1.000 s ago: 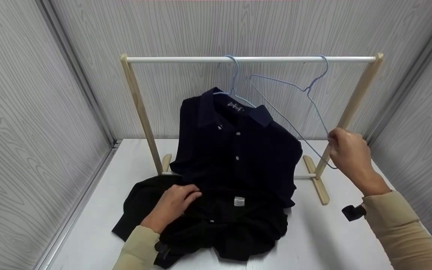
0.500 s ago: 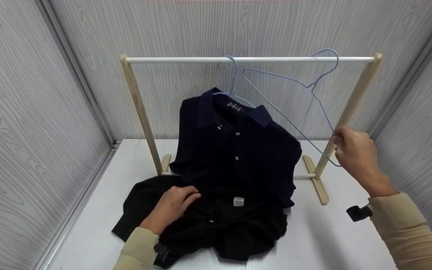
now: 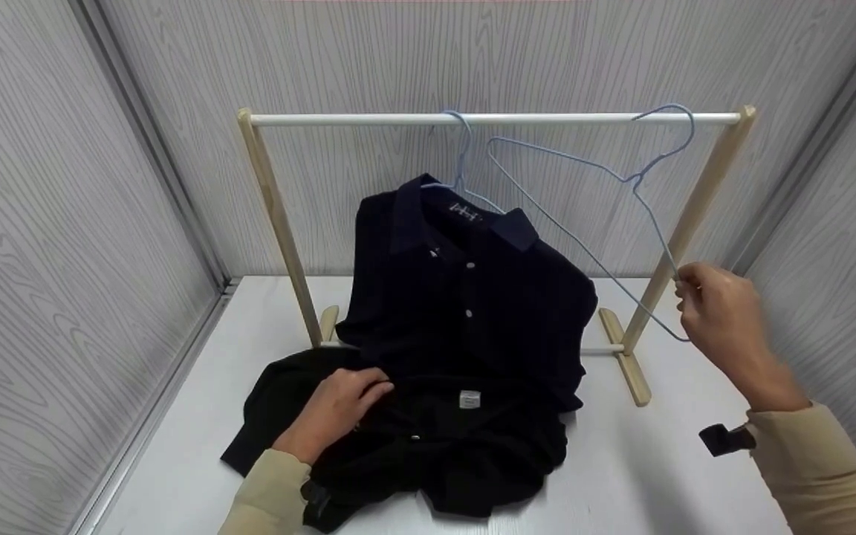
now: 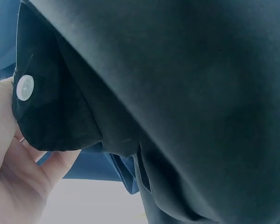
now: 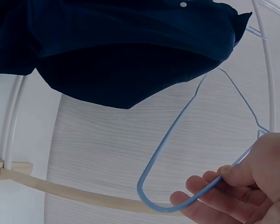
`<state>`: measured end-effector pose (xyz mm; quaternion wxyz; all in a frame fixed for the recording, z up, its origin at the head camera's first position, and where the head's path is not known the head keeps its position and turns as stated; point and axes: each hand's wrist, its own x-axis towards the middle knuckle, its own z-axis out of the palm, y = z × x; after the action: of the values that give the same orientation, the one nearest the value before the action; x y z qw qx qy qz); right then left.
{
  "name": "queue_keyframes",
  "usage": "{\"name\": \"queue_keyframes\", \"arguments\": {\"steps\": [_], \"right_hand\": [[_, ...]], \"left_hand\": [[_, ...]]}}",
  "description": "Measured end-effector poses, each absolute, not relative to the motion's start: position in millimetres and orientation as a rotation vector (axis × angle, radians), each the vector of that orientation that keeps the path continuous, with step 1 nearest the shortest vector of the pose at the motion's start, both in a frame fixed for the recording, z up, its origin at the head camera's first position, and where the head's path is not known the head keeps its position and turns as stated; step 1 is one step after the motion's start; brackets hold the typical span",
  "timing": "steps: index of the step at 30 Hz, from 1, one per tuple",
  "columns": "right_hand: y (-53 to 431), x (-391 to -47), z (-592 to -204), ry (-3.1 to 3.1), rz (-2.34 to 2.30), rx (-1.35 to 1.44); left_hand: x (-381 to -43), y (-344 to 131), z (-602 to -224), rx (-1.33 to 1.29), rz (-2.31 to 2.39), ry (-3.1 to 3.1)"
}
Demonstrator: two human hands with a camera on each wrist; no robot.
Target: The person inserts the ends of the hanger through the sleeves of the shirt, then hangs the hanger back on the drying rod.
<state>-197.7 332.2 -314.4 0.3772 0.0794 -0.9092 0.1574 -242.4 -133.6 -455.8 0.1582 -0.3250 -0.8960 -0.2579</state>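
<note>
the bare blue hanger [image 3: 634,178] calls for a light, steady pinch, its hook squared to the white rail [image 3: 547,119] and its wire steered clear of the navy shirt [image 3: 435,297] so nothing snags; whether the hook bears on the rail, i cannot tell. the black shirt [image 3: 472,464] lies crumpled on the table [image 3: 695,483] and wants its neckline held findable. the right hand [image 3: 725,316] is raised beside the right post [image 3: 701,212], fingers pinching the hanger's tilted arm; the left hand [image 3: 339,405] sits low, fingers curled on the black shirt's buttoned edge.
</note>
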Motion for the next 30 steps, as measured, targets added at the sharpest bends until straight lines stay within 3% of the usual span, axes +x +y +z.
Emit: {"name": "queue_keyframes", "arguments": {"steps": [30], "right_hand": [[343, -171, -333, -2.221, 0.554, 0.228]], "left_hand": [[-244, -135, -454, -0.943, -0.714, -2.556]]}}
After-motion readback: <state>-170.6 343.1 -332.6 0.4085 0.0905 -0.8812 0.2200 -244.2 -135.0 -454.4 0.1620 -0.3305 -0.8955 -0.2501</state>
